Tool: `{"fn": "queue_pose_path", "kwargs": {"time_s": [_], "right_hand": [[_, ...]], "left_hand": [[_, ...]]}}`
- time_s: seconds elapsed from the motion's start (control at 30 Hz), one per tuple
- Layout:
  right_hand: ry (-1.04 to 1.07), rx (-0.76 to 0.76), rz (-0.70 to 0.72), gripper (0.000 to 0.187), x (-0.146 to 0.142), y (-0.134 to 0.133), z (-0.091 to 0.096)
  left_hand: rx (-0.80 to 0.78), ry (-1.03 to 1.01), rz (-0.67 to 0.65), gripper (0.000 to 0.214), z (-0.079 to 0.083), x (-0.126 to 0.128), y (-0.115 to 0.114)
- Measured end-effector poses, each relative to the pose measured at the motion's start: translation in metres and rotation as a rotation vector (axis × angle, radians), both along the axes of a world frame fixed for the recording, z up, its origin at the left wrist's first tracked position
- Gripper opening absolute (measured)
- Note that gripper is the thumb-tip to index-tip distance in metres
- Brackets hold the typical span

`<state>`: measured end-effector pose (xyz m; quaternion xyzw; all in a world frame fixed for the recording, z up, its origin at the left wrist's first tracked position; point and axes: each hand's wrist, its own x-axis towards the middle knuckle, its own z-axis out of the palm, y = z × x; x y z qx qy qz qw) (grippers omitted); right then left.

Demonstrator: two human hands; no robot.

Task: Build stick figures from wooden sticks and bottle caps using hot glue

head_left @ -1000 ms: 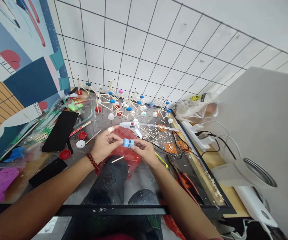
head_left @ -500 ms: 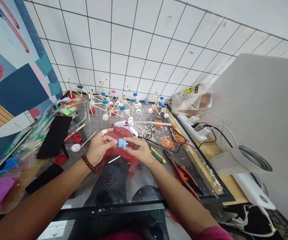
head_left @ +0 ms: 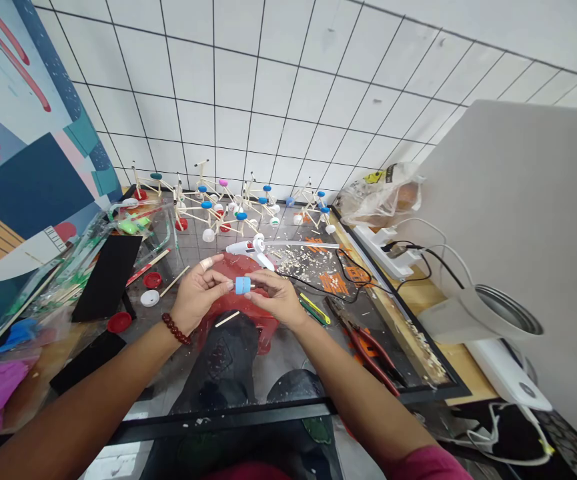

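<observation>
Two light blue bottle caps [head_left: 243, 285] are held end to end above the glass tabletop, with a thin pale stick end showing at their right side. My left hand [head_left: 203, 288] pinches the left end between thumb and finger, its index finger stretched away. On the other side, my right hand [head_left: 274, 295] grips the right end with thumb and fingertips. Just beyond the hands lies a white glue gun [head_left: 252, 250] with a clear glue stick in its back. A short wooden stick [head_left: 227, 319] lies below the caps.
Several small stick-and-cap models [head_left: 241, 217] stand along the back wall. Red-handled pliers [head_left: 368, 350] and a green-yellow utility knife [head_left: 315, 310] lie to the right. Wood chips [head_left: 301, 263] litter the table. Leftward are a white cap [head_left: 149, 298], red caps [head_left: 119, 322] and black strips [head_left: 108, 277].
The two blue caps, which showed a gap between them, now sit closer together. Both hands stay in nearly the same place, and the view has shifted slightly.
</observation>
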<state>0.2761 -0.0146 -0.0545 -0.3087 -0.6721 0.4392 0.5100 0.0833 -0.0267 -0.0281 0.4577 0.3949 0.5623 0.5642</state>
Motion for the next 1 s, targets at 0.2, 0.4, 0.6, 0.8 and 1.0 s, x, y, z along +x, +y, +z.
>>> {"fn": "queue_pose_path", "kwargs": {"time_s": [0.2,0.4,0.6,0.8,1.0], "right_hand": [[-0.041,-0.028,-0.02,0.032,0.0007,-0.0002,0.0013],[0.005,-0.045,-0.041,0.031,0.0001,0.002,0.0016],[0.02,-0.105,-0.015,0.03,0.0005,0.0023,-0.0014],[0.097,-0.193,0.001,0.038,-0.0014,0.0019,-0.0018],[0.073,-0.17,-0.015,0.034,-0.0005,0.0025,-0.0031]], "left_hand": [[0.023,-0.004,0.004,0.069,-0.001,-0.0003,0.0002],[0.084,-0.068,-0.116,0.067,-0.0039,-0.003,0.0006],[0.131,0.02,-0.144,0.073,-0.0039,-0.0028,-0.0004],[0.165,0.083,-0.15,0.079,-0.0048,0.0009,-0.0025],[0.133,0.096,-0.112,0.081,-0.0025,0.0026,-0.005]]}}
